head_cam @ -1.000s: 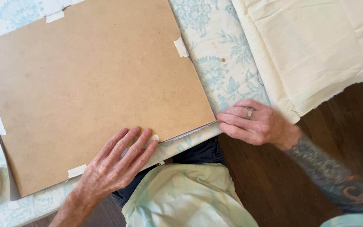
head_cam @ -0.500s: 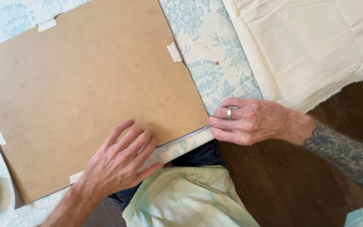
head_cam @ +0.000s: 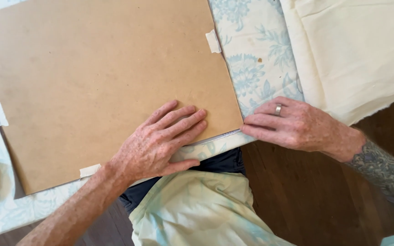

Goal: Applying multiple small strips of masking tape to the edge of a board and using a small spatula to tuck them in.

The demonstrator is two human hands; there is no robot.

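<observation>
**On the desk: both hands at the board's near edge**

Near me, my left hand lies flat, fingers spread, on the brown backing board, which rests on the floral-covered desk. My right hand, holding nothing, presses fingertips against the board's near right corner. Cream cloth lies far right.

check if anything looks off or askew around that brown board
The brown board lies skewed on the floral cloth, its edges not parallel to the table edge. A brownish stain marks the cloth near the tape piece. Nothing is spilled.
</observation>
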